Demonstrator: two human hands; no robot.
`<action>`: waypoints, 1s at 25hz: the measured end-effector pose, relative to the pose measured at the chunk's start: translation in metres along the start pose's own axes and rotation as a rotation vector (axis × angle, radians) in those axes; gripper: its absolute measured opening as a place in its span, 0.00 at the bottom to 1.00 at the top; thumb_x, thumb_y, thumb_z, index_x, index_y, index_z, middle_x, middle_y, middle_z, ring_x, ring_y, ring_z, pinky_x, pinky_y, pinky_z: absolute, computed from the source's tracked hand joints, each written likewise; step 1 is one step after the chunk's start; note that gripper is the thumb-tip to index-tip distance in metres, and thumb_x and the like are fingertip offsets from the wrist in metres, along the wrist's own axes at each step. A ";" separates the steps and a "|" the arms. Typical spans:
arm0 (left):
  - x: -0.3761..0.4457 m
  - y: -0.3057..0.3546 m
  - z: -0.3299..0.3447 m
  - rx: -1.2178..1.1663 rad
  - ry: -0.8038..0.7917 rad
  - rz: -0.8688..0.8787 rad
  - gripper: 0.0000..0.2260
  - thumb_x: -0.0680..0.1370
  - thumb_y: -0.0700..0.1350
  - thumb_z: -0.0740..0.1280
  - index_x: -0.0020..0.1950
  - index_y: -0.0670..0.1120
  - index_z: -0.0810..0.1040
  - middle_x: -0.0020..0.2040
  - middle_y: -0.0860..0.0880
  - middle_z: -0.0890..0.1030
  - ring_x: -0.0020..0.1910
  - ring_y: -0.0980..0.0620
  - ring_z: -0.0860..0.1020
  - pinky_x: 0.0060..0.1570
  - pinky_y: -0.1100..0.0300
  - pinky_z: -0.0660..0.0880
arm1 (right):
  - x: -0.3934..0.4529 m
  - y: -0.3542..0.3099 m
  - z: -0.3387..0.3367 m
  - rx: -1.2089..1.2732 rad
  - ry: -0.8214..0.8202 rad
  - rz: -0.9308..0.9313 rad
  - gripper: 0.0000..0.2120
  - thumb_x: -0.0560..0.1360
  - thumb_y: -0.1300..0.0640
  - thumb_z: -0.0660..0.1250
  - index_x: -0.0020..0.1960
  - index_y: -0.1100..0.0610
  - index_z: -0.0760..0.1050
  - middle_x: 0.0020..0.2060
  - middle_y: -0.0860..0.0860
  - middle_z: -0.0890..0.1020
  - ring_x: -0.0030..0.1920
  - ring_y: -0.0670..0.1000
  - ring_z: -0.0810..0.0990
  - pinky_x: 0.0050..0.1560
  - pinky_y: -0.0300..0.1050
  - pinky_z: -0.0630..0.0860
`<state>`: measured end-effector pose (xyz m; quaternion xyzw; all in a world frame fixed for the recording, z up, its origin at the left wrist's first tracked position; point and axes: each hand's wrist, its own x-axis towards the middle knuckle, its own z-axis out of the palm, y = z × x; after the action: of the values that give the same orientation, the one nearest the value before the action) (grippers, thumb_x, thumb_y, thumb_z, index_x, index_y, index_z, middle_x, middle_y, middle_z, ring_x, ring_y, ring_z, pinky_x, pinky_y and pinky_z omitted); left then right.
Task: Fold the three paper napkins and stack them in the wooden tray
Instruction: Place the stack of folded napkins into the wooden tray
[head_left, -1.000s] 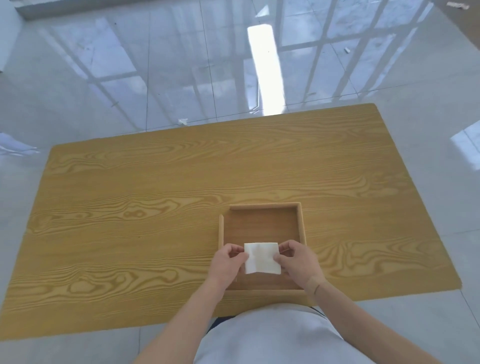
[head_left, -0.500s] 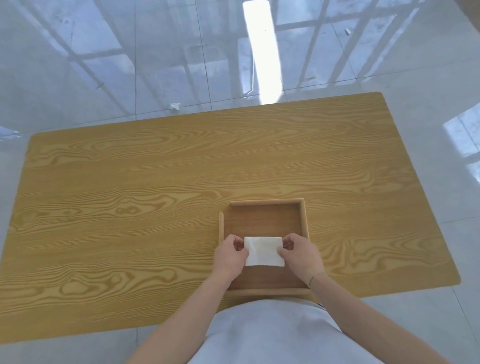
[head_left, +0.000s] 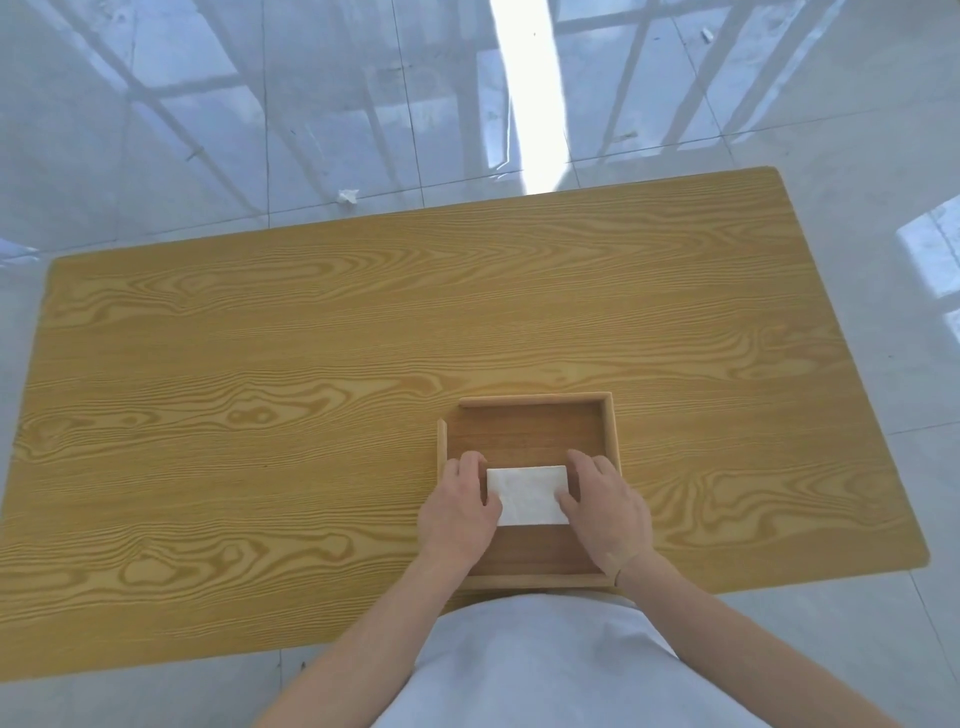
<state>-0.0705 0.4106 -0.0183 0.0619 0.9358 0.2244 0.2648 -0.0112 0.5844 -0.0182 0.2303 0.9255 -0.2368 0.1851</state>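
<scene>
1. Napkin (head_left: 530, 494): a folded white rectangle, it lies inside the wooden tray (head_left: 530, 431), in the tray's middle band, long side running across, flat on the tray floor as far as the view shows. How many layers or napkins it holds you cannot tell from above.
2. Your left hand (head_left: 457, 512) sits at the napkin's left short edge. Its fingers (head_left: 470, 470) are curled and held close together, and its thumb lies on the napkin's near left corner. Whether it pinches the paper or only presses on it is not clear.
3. Your right hand (head_left: 605, 506) mirrors it at the napkin's right short edge. Its fingers (head_left: 584, 462) are bent and close together past the napkin's far right corner, and its thumb touches the right edge. Again, grip or mere touch cannot be told.
4. Both palms face down, wrists coming in over the tray's near wall; the right hand also covers part of the tray's right wall.
5. The tray is square with low walls. Its far half is bare brown wood, and a bare strip of floor shows between the napkin and the near wall.
6. The tray rests on the table (head_left: 260, 415), a light plank with bold grain, close to the table's near edge and right of its middle.
7. Beyond the table's far edge lies a glossy tiled floor (head_left: 260, 130) with window reflections.
8. A small white scrap (head_left: 348, 197) lies on that floor just past the table's far edge.
</scene>
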 end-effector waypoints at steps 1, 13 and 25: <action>-0.001 -0.002 0.000 0.095 -0.003 0.097 0.20 0.76 0.53 0.67 0.66 0.52 0.67 0.57 0.53 0.72 0.53 0.50 0.75 0.45 0.56 0.76 | -0.001 0.003 0.001 -0.036 0.010 -0.070 0.29 0.76 0.47 0.67 0.74 0.49 0.63 0.62 0.46 0.74 0.58 0.50 0.76 0.49 0.45 0.76; 0.005 -0.010 0.005 0.629 -0.075 0.309 0.39 0.70 0.55 0.73 0.75 0.50 0.57 0.73 0.47 0.56 0.71 0.41 0.54 0.69 0.46 0.57 | 0.006 0.011 0.005 -0.383 -0.115 -0.344 0.41 0.68 0.50 0.75 0.76 0.51 0.60 0.72 0.52 0.65 0.67 0.57 0.67 0.63 0.52 0.71; 0.008 -0.009 0.001 0.646 -0.050 0.339 0.34 0.69 0.55 0.72 0.71 0.51 0.62 0.71 0.47 0.59 0.68 0.42 0.57 0.65 0.46 0.59 | 0.003 0.006 0.003 -0.406 -0.119 -0.333 0.38 0.69 0.50 0.73 0.75 0.52 0.61 0.72 0.52 0.64 0.66 0.57 0.68 0.61 0.51 0.72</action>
<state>-0.0769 0.4047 -0.0277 0.3020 0.9281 -0.0438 0.2132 -0.0101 0.5890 -0.0241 0.0189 0.9666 -0.0869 0.2402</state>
